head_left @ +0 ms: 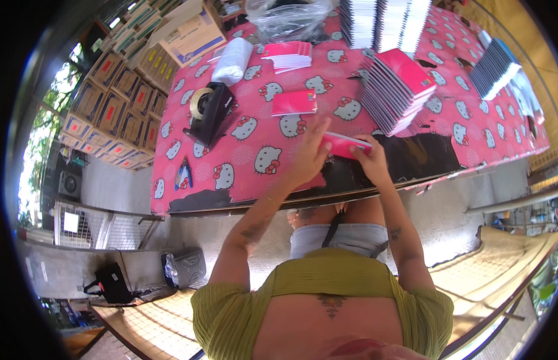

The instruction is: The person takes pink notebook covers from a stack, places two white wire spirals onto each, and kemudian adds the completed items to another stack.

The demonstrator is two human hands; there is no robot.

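Over the table's near edge, my right hand (pixel 373 161) grips a small pink notebook (pixel 342 147) by its right end. My left hand (pixel 309 156) is at the notebook's left end, its fingers stretched out and the thumb close to the cover. Whether that hand bears any of the weight, I cannot tell. Just beyond lies another small stack of pink notebooks (pixel 294 102). A tall leaning stack of pink spiral notebooks (pixel 403 84) stands to the right of my hands.
A black tape dispenser (pixel 213 114) stands at the left, near a white plastic-wrapped roll (pixel 233 60). Farther back are fanned pink notebooks (pixel 289 55), a clear plastic bag (pixel 285 21) and tall white notebook stacks (pixel 375 27). More notebooks (pixel 495 69) lie far right. Cartons (pixel 105 108) fill the left.
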